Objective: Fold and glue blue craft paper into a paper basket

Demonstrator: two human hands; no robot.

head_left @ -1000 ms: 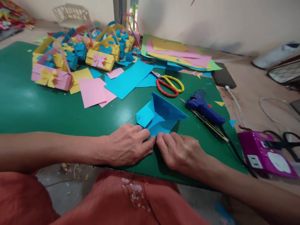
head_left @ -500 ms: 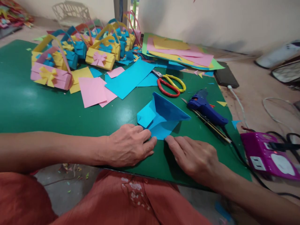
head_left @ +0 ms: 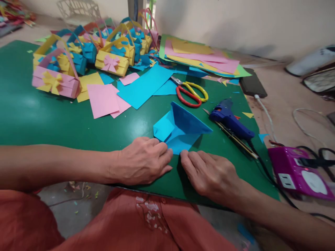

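Folded blue paper (head_left: 181,142), one: near the green worktop (head_left: 65,127)'s front edge, rear flap raised. Left hand (head_left: 144,161): curled at its near edge. Right hand (head_left: 210,171): fingertips there too. Whether either pinches, I cannot tell. Advisable: anchor one side, crease firmly.

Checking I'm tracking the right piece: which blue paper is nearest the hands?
The folded blue paper at the left hand and right hand: it stands partly upright; the blue sheets farther off lie flat.
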